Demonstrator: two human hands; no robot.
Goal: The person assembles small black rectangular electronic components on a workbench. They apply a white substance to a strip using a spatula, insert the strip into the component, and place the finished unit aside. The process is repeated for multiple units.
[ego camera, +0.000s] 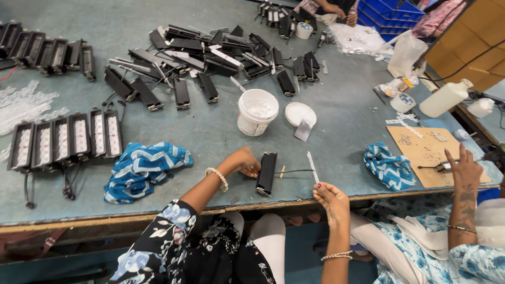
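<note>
My left hand [245, 162], with a bead bracelet on its wrist, grips the left side of a black oblong lamp housing [266, 173] that lies near the table's front edge. A thin black wire runs from the housing to the right. My right hand [331, 198] is just off the table edge and pinches the lower end of a thin white strip [312, 167], which points up and away from me. The strip's tip is beside the wire.
A white bucket [256, 111], its lid [300, 113] and a metal scraper [303, 130] stand behind the housing. Blue patterned cloths [144, 167] [388, 165] lie at either side. Finished lamp units [68, 139] line the left; loose housings [210, 58] are piled behind. A co-worker's tattooed hand [463, 168] is over cardboard [421, 158] at right.
</note>
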